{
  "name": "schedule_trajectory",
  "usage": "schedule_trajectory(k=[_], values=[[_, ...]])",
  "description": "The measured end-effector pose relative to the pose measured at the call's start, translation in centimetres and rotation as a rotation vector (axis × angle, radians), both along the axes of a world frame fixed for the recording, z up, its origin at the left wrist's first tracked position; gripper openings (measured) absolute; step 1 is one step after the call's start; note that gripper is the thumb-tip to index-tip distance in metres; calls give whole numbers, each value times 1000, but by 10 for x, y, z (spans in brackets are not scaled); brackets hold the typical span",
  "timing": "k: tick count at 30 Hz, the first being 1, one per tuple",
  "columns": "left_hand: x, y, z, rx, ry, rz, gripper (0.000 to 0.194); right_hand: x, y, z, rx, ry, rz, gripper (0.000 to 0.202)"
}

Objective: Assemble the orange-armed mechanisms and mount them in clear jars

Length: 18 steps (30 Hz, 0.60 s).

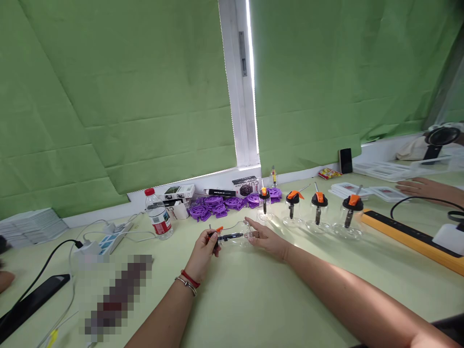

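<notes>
A clear glass vessel (232, 237) with a black and orange cap lies sideways between my hands, a dark rod inside it. My left hand (203, 249) grips the cap end, thumb and fingers around the black part. At the base end, my right hand (267, 238) has its fingers and thumb around the clear rim. Similar vessels stand upright to the right: one behind my right hand (264, 208), then a second (292, 210), a third (318, 215) and a fourth (351, 220).
Purple plastic parts (218, 206), small boxes (177, 193) and a water bottle (158, 217) line the back. Power strips lie left (115, 238) and right (413, 239). Another person's hand (422, 187) rests at the right near white trays (384, 169).
</notes>
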<state>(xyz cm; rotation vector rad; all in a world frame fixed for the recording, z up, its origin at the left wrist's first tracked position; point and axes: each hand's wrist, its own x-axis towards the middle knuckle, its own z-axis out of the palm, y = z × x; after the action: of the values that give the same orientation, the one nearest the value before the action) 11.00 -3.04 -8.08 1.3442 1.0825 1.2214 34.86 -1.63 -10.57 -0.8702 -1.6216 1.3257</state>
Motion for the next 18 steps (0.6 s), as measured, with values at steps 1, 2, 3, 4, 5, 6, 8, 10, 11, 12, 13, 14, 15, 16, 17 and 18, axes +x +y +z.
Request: schedule_trajectory(k=[1,2,3,4,5,6,8,10,11,12,13,14,15,16,17,18], values=[[0,0,0,1,1,-2,47,0,-1,0,-7,9,-3,85],[0,0,-1,2,1,-5,47,0,-2,1,-13,13,-9,82],[0,0,-1,4,2,-8,47,-1,-3,3,-17,14,-18,79],[0,0,-1,7,2,-10,47,-1,-3,5,-20,10,-31,75],[0,0,0,9,0,-11,47,-2,-4,7,-23,1,-45,71],[1,-1,0,9,-3,-14,47,-3,-4,9,-24,-10,-62,69],[1,-1,0,6,-12,-24,46,-5,-4,10,-25,-31,-103,68],[2,-2,0,0,-29,-33,46,-7,-2,9,-40,-33,-123,69],[2,-2,0,-5,-39,-38,46,-7,0,7,-51,-28,-125,68],[2,-2,0,-9,-47,-41,45,-8,2,5,-62,-24,-122,68],[2,-2,0,-12,-52,-42,45,-8,3,4,-69,-21,-118,68],[2,-2,-1,-14,-55,-42,45,-8,4,2,-73,-20,-114,68],[2,-2,-1,-14,-56,-43,44,-8,5,1,-76,-23,-109,68],[1,-1,-2,-15,-56,-45,44,-7,5,0,-74,-26,-104,69],[0,-1,-2,-16,-57,-47,44,-7,5,0,-67,-28,-97,69],[-1,0,-3,-17,-59,-48,44,-6,4,1,-57,-32,-89,70]])
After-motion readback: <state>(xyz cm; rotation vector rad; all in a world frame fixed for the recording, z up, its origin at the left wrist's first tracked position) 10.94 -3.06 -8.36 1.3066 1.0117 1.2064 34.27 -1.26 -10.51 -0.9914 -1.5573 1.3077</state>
